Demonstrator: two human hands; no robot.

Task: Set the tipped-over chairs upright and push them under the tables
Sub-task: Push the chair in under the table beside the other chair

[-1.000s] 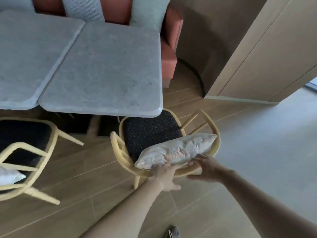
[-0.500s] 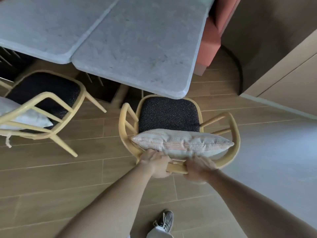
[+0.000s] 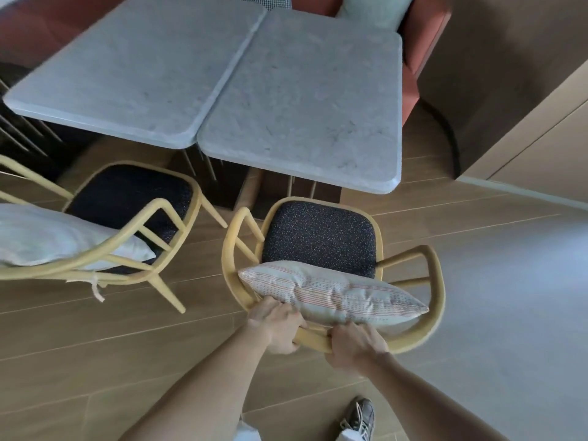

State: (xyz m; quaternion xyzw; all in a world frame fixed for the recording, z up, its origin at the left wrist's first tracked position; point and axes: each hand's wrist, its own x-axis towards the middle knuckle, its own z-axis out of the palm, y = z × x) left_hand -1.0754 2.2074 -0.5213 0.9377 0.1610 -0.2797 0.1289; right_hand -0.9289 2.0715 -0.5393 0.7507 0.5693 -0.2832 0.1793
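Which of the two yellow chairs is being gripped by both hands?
The right chair, facing the right table: both hands clasp its backrest. The left chair stands untouched.

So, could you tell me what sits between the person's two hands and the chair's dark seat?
In the head view, a striped cushion lies between the left hand, the right hand and the dark seat.

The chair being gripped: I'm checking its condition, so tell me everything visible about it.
The chair stands upright on the wood floor, its yellow curved frame looking like painted wood, with a dark speckled seat pad. A striped cushion leans against its backrest. The left hand and right hand grip the back rail. Its seat front just meets the grey table edge.
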